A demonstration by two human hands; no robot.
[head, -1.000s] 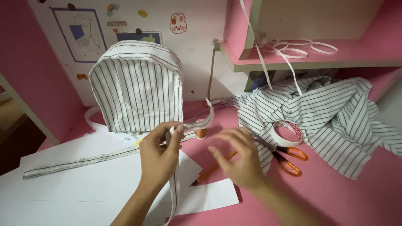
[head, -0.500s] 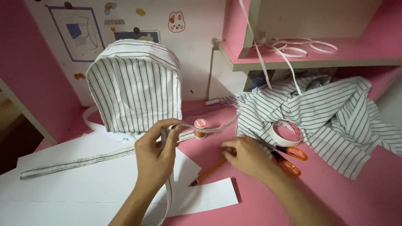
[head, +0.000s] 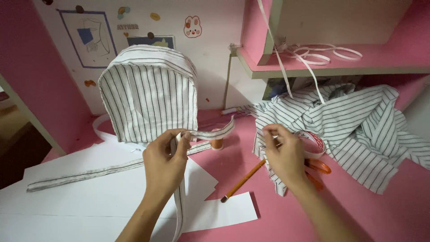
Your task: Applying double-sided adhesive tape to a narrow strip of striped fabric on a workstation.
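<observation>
My left hand (head: pixel 165 160) pinches a long striped fabric strap (head: pixel 210 133) that curls up to the right and hangs down past my wrist. Behind it stands a small striped fabric backpack (head: pixel 148 94), upright against the wall. My right hand (head: pixel 283 152) is over the roll of white tape (head: pixel 313 144) and the edge of the striped cloth pile (head: pixel 354 121), fingertips pinched on something small that I cannot make out. An orange spool of thread (head: pixel 217 143) stands between my hands.
A brown pencil (head: pixel 242 181) lies on the pink table by white paper sheets (head: pixel 89 201). Orange-handled scissors (head: pixel 319 169) sit under my right wrist. Another striped strip (head: pixel 80 174) lies across the paper. White elastic bands (head: pixel 322 51) rest on a pink shelf.
My right hand moved right and up from the table middle to the tape roll. The strap in my left hand lifted and uncovered the thread spool.
</observation>
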